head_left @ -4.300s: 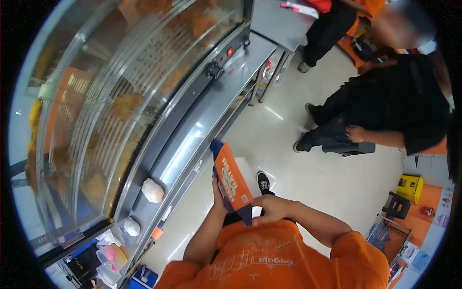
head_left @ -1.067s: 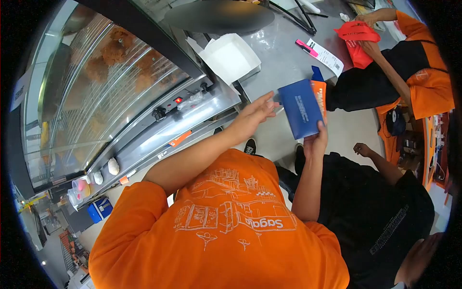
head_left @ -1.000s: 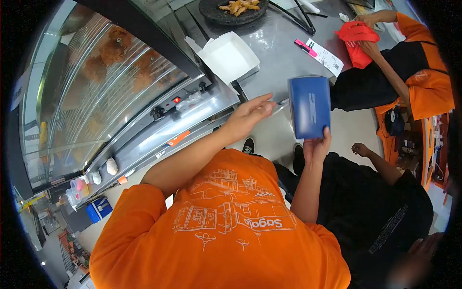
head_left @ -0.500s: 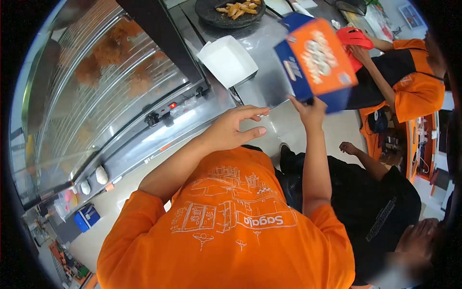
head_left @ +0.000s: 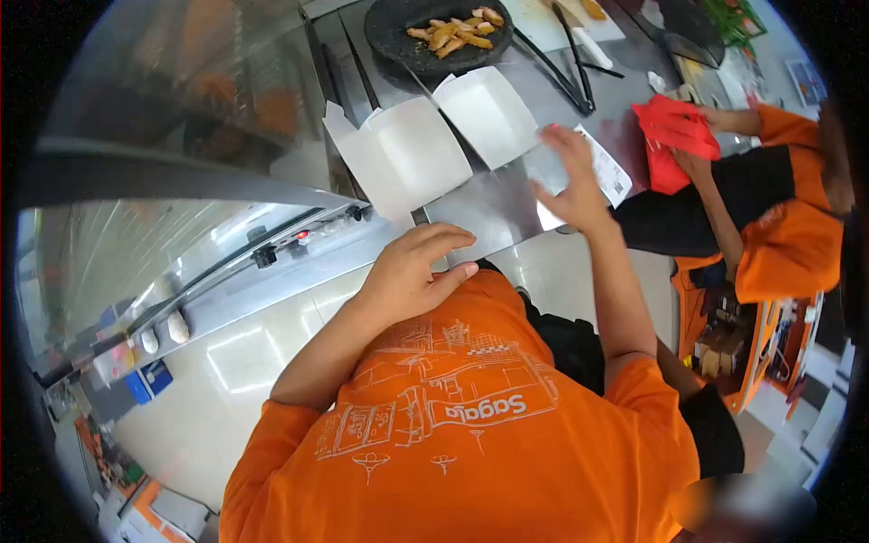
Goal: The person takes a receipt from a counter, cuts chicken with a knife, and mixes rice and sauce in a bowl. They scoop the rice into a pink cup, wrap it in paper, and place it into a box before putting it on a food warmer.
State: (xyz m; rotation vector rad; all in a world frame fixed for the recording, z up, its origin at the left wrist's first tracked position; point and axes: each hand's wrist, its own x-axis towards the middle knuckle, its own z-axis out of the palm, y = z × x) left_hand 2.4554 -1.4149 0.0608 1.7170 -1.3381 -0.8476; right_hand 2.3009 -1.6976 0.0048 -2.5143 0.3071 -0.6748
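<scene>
My left hand [head_left: 415, 274] hovers over the front edge of the counter, empty, with thumb and fingers apart. Higher and to the right, my right hand [head_left: 575, 181] holds nothing and its fingers are spread. Between and ahead of my hands, two takeaway boxes stand side by side on the steel counter with their white insides facing up: the left box [head_left: 409, 156] and the right box [head_left: 491, 116]. A white printed slip [head_left: 608, 170] lies beside my right hand, partly hidden by it.
A dark stone mortar [head_left: 385, 36] holds fried strips [head_left: 457, 32]. Black tongs [head_left: 570, 77] and a white-handled utensil [head_left: 593, 47] lie near a cutting board. A glass display case [head_left: 181, 163] stands at left. At right, a co-worker handles a red bag [head_left: 670, 136].
The orange and blue box has left my right hand, and two open boxes now stand on the counter instead of one. The person in black on the right is now mostly hidden.
</scene>
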